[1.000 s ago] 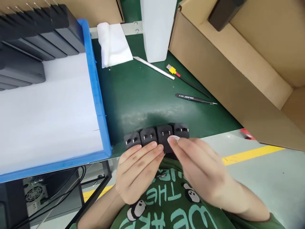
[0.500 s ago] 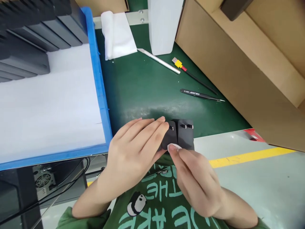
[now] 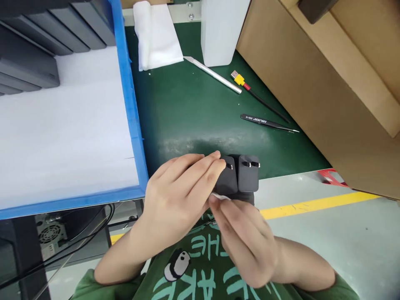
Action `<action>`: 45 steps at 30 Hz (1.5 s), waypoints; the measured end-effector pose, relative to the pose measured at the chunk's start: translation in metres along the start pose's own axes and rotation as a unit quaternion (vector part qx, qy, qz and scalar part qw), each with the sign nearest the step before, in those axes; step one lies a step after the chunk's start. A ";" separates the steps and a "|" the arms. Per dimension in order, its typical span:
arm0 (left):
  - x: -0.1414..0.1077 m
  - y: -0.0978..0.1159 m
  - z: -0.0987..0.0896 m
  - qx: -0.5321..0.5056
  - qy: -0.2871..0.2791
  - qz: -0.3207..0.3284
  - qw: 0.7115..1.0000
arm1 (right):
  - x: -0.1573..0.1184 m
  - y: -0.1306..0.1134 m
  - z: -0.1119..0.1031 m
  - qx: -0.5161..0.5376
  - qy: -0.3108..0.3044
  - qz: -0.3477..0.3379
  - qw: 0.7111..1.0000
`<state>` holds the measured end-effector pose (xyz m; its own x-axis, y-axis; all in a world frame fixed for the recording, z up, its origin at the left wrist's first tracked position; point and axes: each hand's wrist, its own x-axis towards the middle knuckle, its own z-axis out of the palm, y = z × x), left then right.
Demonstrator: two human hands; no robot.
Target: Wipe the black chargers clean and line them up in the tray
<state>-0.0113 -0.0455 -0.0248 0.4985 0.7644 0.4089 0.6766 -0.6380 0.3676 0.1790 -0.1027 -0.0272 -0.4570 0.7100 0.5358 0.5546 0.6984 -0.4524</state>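
Two dark grey power adapters with metal prongs, a left adapter (image 3: 227, 180) and a right adapter (image 3: 248, 178), stand side by side at the near edge of the green bench. My left hand (image 3: 179, 196) is wrapped around the left adapter from its left side, its fingers covering part of the face. In my right hand (image 3: 245, 235) a small white cloth (image 3: 221, 196) is pinched between thumb and fingers. The cloth lies against the lower edge of the left adapter, close to my left palm. My right hand hides the lower part of both adapters.
A blue-edged tray (image 3: 133, 125) with several dark grey units (image 3: 90, 25) stands left. Across the bench lie a folded white cloth (image 3: 162, 37), a craft knife (image 3: 214, 75), a USB cable (image 3: 265, 102) and black tweezers (image 3: 265, 122). A white box (image 3: 221, 33) and a cardboard box (image 3: 312, 83) stand beyond.
My right hand has moved left with the white cloth, from between the adapters to the left adapter's lower edge. My left hand keeps its hold. The view has shifted slightly.
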 end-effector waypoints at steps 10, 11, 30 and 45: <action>-0.002 -0.001 0.001 0.011 -0.015 -0.012 1.000 | -0.021 0.018 -0.020 -0.113 0.060 0.121 0.984; -0.002 0.000 0.000 0.009 -0.015 -0.012 1.000 | -0.022 0.018 -0.016 -0.111 0.059 0.112 0.986; 0.030 0.016 0.005 0.067 -0.074 0.027 0.995 | -0.024 0.011 -0.011 -0.030 0.005 0.096 0.995; 0.030 0.016 0.004 0.067 -0.084 0.022 0.994 | -0.021 0.019 -0.016 -0.072 0.009 0.083 0.994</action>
<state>0.0170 -0.0324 -0.0097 0.6050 0.7481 0.2728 0.7131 -0.6614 0.2325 0.2102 -0.1061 -0.0357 -0.3391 0.8120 0.4750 0.7155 0.5505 -0.4302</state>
